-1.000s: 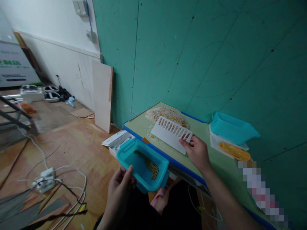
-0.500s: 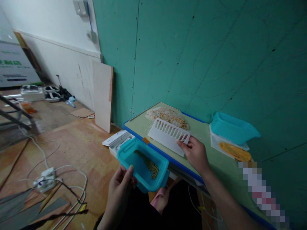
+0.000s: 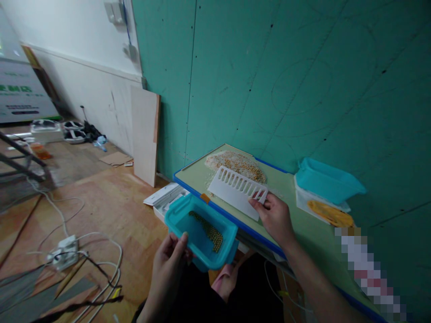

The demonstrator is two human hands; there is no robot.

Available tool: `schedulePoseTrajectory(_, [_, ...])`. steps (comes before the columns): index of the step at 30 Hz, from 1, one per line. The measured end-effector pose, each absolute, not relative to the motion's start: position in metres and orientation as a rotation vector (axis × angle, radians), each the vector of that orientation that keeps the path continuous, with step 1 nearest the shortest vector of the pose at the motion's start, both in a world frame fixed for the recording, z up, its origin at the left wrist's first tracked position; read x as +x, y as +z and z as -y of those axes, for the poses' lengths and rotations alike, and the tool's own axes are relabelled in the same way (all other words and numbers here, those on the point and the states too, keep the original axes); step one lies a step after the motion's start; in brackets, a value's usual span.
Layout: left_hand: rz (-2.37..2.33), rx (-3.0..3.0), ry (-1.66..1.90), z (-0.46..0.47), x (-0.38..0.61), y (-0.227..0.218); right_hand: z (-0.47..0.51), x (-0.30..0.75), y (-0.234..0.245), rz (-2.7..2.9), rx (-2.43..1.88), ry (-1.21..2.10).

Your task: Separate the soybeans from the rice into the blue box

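My left hand (image 3: 171, 255) grips the near rim of a turquoise plastic container (image 3: 198, 244), thumb over the edge. Inside it lies a strip of small round beans or beads (image 3: 213, 235), greenish gold. The container is held just below the table's front edge. My right hand (image 3: 274, 217) pinches a flat white slotted plate (image 3: 232, 197) by its right end, with the slots toward the wall. Behind the plate, on the table, spreads a pile of white grains mixed with golden round pieces (image 3: 237, 161). Part of that pile is hidden by the plate.
The green-topped table (image 3: 286, 188) has a blue edge and stands against a green wall. At its right are another turquoise container (image 3: 328, 179) and a yellow item (image 3: 330, 213) on white. An open white box (image 3: 164, 199) sits left below. Cables and a power strip (image 3: 65, 253) lie on the floor.
Almost nothing differs. Both hands, the container and the slotted plate keep their places, and the view has shifted very slightly.
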State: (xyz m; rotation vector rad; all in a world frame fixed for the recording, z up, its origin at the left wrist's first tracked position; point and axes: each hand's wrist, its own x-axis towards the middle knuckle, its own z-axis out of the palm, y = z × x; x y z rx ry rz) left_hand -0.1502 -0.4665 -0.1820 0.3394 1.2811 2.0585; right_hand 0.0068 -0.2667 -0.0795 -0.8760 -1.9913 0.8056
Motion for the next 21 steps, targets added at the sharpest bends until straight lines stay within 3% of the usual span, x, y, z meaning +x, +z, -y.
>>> schedulePoseTrajectory(21, [-1.25,0.335,2.076,0.4652,-0.1489,-0.1828,0.2712,0.007,-0.0792,2.012,-0.875,0.877])
